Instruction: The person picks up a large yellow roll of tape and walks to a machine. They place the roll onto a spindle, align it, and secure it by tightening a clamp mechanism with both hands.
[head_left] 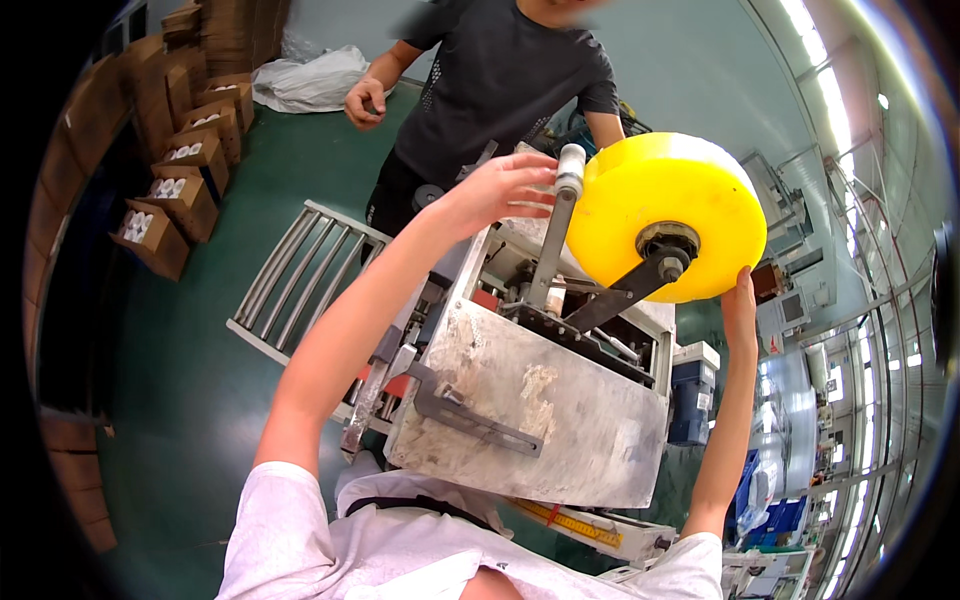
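Yellow tape roll (668,215) w/ right hand (740,305) flat, fingertips hidden; left hand (497,188) spread.

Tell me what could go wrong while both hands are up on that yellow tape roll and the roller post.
The right hand touches the yellow tape roll right beside its hub and metal arm, so fingers could get pinched. The left hand reaches over the open mechanism to the white roller. Another person stands close behind the machine.
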